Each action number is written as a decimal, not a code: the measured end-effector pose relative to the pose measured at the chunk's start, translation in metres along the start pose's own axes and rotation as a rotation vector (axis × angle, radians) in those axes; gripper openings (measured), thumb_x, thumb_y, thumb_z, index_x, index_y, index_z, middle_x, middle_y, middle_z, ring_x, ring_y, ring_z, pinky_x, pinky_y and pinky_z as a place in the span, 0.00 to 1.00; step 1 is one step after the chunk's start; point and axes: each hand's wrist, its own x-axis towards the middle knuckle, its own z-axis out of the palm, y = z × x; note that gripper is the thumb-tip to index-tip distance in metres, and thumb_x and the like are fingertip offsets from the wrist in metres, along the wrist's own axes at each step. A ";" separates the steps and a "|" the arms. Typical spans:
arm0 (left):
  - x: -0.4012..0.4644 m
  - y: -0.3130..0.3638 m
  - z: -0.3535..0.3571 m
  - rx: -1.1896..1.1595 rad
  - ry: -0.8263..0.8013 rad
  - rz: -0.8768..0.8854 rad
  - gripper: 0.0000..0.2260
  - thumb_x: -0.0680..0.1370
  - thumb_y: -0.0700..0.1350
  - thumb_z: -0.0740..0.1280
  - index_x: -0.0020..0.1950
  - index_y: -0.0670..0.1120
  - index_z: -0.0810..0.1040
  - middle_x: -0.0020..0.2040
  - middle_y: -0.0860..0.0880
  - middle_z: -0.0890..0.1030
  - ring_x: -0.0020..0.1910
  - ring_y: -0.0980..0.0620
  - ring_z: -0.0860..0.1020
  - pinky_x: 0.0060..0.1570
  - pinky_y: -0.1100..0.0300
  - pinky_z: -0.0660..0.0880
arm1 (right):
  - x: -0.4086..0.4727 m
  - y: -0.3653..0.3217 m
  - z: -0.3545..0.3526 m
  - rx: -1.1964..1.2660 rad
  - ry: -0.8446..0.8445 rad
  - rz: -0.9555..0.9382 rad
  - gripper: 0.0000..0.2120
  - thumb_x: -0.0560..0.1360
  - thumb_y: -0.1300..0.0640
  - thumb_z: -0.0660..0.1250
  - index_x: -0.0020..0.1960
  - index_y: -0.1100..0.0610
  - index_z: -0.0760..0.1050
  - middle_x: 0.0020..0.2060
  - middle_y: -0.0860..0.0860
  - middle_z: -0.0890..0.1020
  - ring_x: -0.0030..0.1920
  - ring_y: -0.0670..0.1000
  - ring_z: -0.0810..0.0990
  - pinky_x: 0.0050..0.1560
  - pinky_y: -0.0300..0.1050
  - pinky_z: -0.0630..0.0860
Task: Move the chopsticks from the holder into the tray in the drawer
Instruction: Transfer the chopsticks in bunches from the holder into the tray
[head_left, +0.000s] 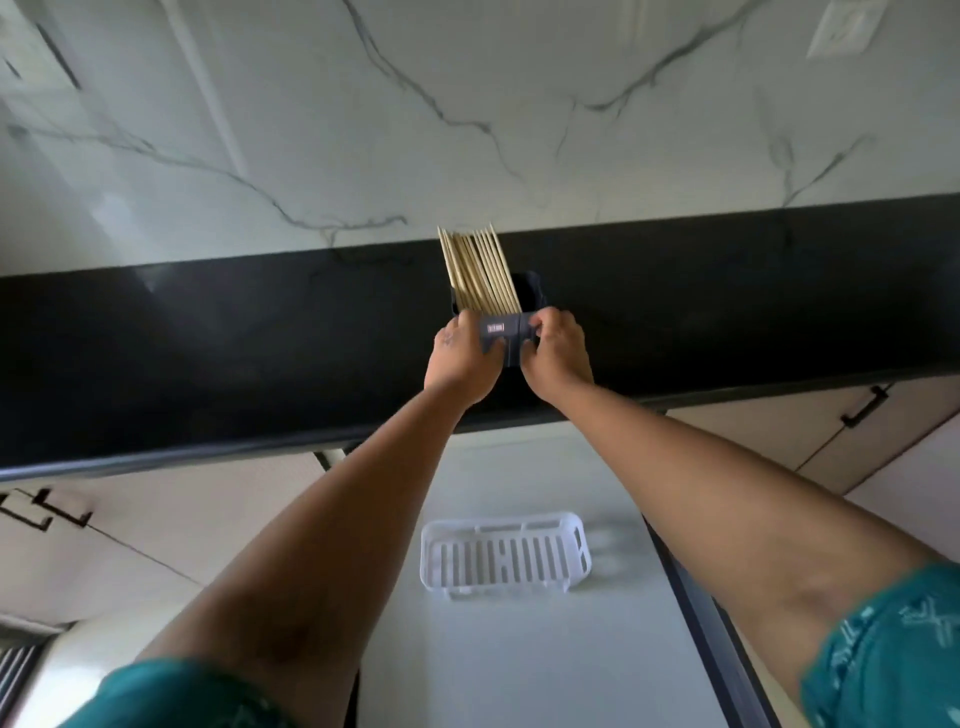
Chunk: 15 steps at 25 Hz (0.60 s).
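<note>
While your left hand (460, 358) and right hand (553, 353) clasp the dark grey plastic holder (501, 332) at frame centre, pale wooden chopsticks (478, 270) stand inside; the white slotted plastic tray (506, 558) lies in the open drawer (519, 649) below.

A black tabletop (208, 338) runs across the view below a white marbled wall; on it, near its middle, stands a dark holder (506, 332), touching the surface, with a row of pale chopsticks (478, 270) standing up out of it and leaning toward the wall; below the tabletop's front edge an open drawer (519, 649) shows a pale floor; a white slotted tray (506, 558) lies directly on that floor, toward the back.
</note>
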 end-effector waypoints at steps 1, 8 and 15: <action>0.018 0.011 -0.005 -0.016 -0.015 -0.013 0.19 0.76 0.50 0.62 0.66 0.46 0.69 0.62 0.44 0.76 0.63 0.44 0.73 0.57 0.52 0.72 | 0.019 -0.009 -0.005 -0.006 -0.044 -0.004 0.12 0.76 0.60 0.64 0.59 0.58 0.72 0.59 0.57 0.74 0.59 0.56 0.73 0.52 0.43 0.69; 0.077 0.013 0.003 -0.082 -0.026 -0.092 0.19 0.79 0.46 0.59 0.70 0.47 0.67 0.65 0.44 0.76 0.64 0.46 0.73 0.53 0.56 0.71 | 0.108 -0.024 -0.002 0.047 -0.283 0.242 0.18 0.78 0.55 0.65 0.67 0.57 0.71 0.60 0.55 0.78 0.56 0.55 0.79 0.44 0.40 0.72; 0.123 -0.008 0.023 -0.201 -0.007 -0.184 0.20 0.78 0.39 0.56 0.71 0.45 0.67 0.64 0.45 0.75 0.64 0.48 0.73 0.61 0.53 0.72 | 0.177 -0.023 0.037 -0.198 -0.494 0.352 0.17 0.79 0.57 0.64 0.65 0.63 0.72 0.55 0.57 0.79 0.50 0.55 0.80 0.45 0.44 0.78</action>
